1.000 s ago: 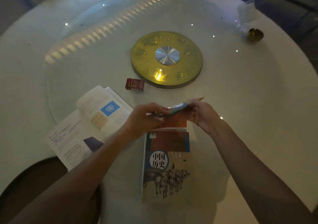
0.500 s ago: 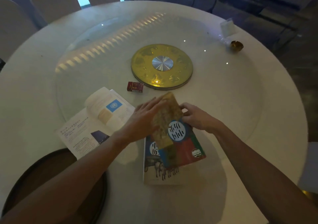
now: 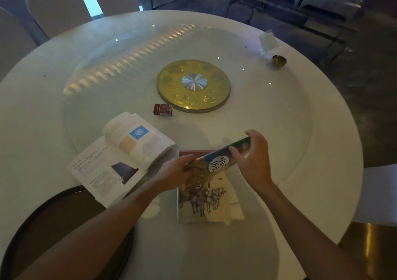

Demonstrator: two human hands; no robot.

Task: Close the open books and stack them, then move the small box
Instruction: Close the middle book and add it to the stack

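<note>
Head view: both hands clasp a closed, glossy-covered paperback textbook (image 3: 217, 161) tilted over the horse-cover book (image 3: 204, 196), left hand (image 3: 178, 170) fingers curled on its near end, right hand (image 3: 253, 157) pinching its far end. It looks light, floppy and slick, best gripped by the edges. The open white-paged book (image 3: 120, 157) lies left of the horse-cover book, the small red box (image 3: 162, 109) beyond it.

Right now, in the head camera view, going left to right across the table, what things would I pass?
Open white-paged book → small red box → round gold turntable disc → clear plastic card stand → small brass bowl.
</note>
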